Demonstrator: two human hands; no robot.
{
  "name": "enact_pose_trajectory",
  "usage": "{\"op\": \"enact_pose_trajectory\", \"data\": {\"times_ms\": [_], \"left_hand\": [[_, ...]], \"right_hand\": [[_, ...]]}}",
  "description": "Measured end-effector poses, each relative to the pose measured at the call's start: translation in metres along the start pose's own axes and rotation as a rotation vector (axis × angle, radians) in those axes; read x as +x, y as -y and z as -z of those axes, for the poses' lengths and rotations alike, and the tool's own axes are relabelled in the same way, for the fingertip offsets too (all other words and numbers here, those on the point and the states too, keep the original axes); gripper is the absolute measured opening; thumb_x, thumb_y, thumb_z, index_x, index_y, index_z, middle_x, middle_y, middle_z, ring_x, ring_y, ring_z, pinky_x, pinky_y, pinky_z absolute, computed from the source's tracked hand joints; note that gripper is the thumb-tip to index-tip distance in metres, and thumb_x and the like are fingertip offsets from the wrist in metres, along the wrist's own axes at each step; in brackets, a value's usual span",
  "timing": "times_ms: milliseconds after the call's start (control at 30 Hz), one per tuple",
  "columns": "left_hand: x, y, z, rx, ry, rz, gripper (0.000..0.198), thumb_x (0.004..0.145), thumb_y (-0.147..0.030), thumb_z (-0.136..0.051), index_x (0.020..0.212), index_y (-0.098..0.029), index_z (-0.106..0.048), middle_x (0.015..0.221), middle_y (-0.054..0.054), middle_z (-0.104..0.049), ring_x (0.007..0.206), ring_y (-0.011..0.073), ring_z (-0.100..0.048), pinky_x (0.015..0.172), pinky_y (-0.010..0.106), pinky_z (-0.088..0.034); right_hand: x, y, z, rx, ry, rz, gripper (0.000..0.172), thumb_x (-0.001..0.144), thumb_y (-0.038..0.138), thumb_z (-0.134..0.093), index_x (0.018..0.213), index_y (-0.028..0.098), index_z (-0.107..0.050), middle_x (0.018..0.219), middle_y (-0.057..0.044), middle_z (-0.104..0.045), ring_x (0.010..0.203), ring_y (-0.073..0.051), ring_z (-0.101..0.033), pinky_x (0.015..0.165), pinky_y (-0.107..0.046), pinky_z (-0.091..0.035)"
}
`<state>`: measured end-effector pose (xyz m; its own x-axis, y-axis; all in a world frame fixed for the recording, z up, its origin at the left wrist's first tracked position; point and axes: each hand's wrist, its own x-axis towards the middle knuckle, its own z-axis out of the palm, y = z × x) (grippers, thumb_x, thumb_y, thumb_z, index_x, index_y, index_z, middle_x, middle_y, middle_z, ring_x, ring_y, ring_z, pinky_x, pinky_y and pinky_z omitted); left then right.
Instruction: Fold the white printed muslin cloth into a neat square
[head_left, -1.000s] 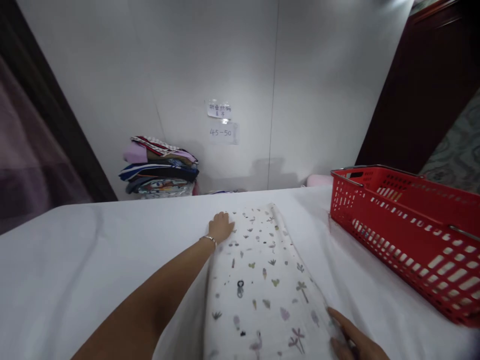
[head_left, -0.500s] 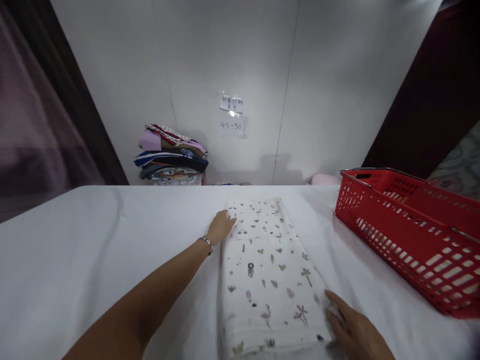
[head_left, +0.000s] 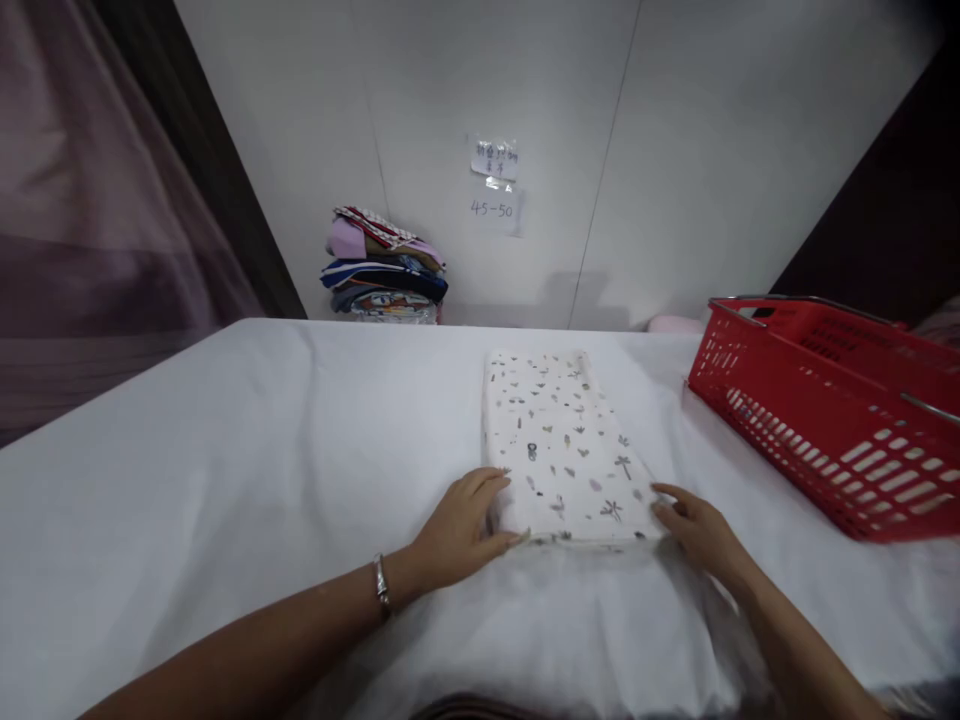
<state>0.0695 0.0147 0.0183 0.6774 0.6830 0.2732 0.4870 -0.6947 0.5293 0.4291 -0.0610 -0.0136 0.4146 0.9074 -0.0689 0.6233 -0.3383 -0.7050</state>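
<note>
A long white cloth (head_left: 555, 430), folded into a flat rectangle and printed with small plants and animals, lies on the white-covered table. My left hand (head_left: 457, 530), a silver bracelet at its wrist, grips the near left corner, with its thumb at the near edge and its fingers along the left side. At the near right corner, my right hand (head_left: 694, 525) pinches the cloth's edge between thumb and fingers. The undersides of both grips are hidden.
A red plastic basket (head_left: 810, 430) with metal handles stands on the right of the table (head_left: 225, 480). Behind the far edge sits a stack of folded clothes (head_left: 386, 270). Paper signs (head_left: 495, 208) hang on the wall, and a pinkish curtain (head_left: 90, 200) hangs at left.
My left hand has come back from the far left side of the cloth to its near left corner. The right hand stays at the near right corner. The view has shifted.
</note>
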Motion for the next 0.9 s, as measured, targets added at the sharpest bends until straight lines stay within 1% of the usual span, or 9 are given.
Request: {"op": "enact_pose_trajectory", "data": {"times_ms": [67,133,200,300,400,533,700,800,900], "left_hand": [[-0.005,-0.008,-0.003,0.039,0.009,-0.031,0.061,0.075,-0.051,-0.057,0.126,-0.023,-0.038,0.132,0.009,-0.04,0.121,0.0263,-0.036,0.101,0.045,-0.032],[-0.007,-0.014,-0.008,0.08,0.004,-0.055,0.062,0.071,-0.048,-0.062,0.123,-0.022,-0.041,0.129,0.009,-0.042,0.12,0.0261,-0.036,0.1,0.044,-0.032],[-0.007,-0.02,-0.014,0.12,-0.011,-0.069,0.056,0.07,-0.038,-0.064,0.119,-0.021,-0.043,0.125,0.008,-0.044,0.118,0.0251,-0.038,0.099,0.042,-0.032],[-0.005,-0.029,-0.023,0.169,-0.063,-0.078,0.046,0.07,-0.022,-0.06,0.114,-0.021,-0.045,0.119,0.007,-0.047,0.115,0.0236,-0.039,0.097,0.041,-0.032],[-0.001,-0.035,-0.031,0.21,-0.119,-0.08,0.04,0.071,-0.014,-0.055,0.109,-0.02,-0.046,0.115,0.007,-0.048,0.112,0.0223,-0.041,0.095,0.039,-0.033],[0.002,-0.039,-0.038,0.255,-0.152,-0.04,0.031,0.071,-0.011,-0.053,0.1,-0.02,-0.047,0.108,0.006,-0.05,0.107,0.0212,-0.043,0.089,0.037,-0.034],[0.007,-0.044,-0.042,0.262,-0.187,0.051,0.012,0.075,-0.02,-0.054,0.085,-0.02,-0.047,0.097,0.004,-0.05,0.096,0.0203,-0.045,0.082,0.035,-0.034],[0.01,-0.045,-0.042,0.279,-0.205,0.084,0.013,0.072,-0.015,-0.053,0.081,-0.02,-0.045,0.094,0.004,-0.05,0.092,0.0201,-0.045,0.078,0.034,-0.035],[0.009,-0.042,-0.039,0.255,-0.232,0.15,0.021,0.066,-0.006,-0.051,0.08,-0.02,-0.043,0.092,0.003,-0.05,0.089,0.0191,-0.045,0.073,0.032,-0.035]], "right_hand": [[-0.002,0.003,0.002,0.077,0.016,-0.04,0.053,0.069,0.045,-0.054,0.111,0.012,-0.06,0.048,0.006,-0.044,0.041,-0.01,-0.038,0.042,-0.023,-0.028],[-0.006,0.008,0.003,0.162,0.02,-0.091,0.055,0.068,0.045,-0.057,0.112,0.012,-0.059,0.048,0.006,-0.043,0.038,-0.008,-0.035,0.039,-0.022,-0.026],[-0.011,0.015,0.006,0.259,0.01,-0.135,0.056,0.066,0.045,-0.06,0.111,0.012,-0.058,0.05,0.006,-0.045,0.037,-0.007,-0.035,0.038,-0.021,-0.025],[-0.016,0.027,0.01,0.427,-0.012,-0.165,0.056,0.063,0.043,-0.064,0.109,0.012,-0.059,0.052,0.005,-0.047,0.038,-0.006,-0.034,0.038,-0.02,-0.023],[-0.016,0.038,0.014,0.546,-0.028,-0.156,0.052,0.062,0.038,-0.066,0.106,0.011,-0.059,0.049,0.006,-0.045,0.036,-0.005,-0.03,0.036,-0.019,-0.019],[-0.015,0.046,0.016,0.603,-0.044,-0.142,0.044,0.064,0.032,-0.065,0.102,0.011,-0.059,0.047,0.007,-0.043,0.034,-0.003,-0.028,0.035,-0.018,-0.017],[-0.014,0.047,0.014,0.617,-0.063,-0.136,0.039,0.067,0.03,-0.064,0.101,0.012,-0.059,0.048,0.007,-0.043,0.034,-0.004,-0.03,0.035,-0.018,-0.018],[-0.012,0.045,0.014,0.641,-0.08,-0.123,0.04,0.066,0.03,-0.065,0.101,0.012,-0.059,0.049,0.007,-0.044,0.035,-0.004,-0.031,0.035,-0.018,-0.02],[-0.009,0.042,0.013,0.659,-0.123,-0.086,0.043,0.064,0.033,-0.065,0.101,0.011,-0.059,0.05,0.007,-0.043,0.035,-0.004,-0.032,0.035,-0.018,-0.02]]}}
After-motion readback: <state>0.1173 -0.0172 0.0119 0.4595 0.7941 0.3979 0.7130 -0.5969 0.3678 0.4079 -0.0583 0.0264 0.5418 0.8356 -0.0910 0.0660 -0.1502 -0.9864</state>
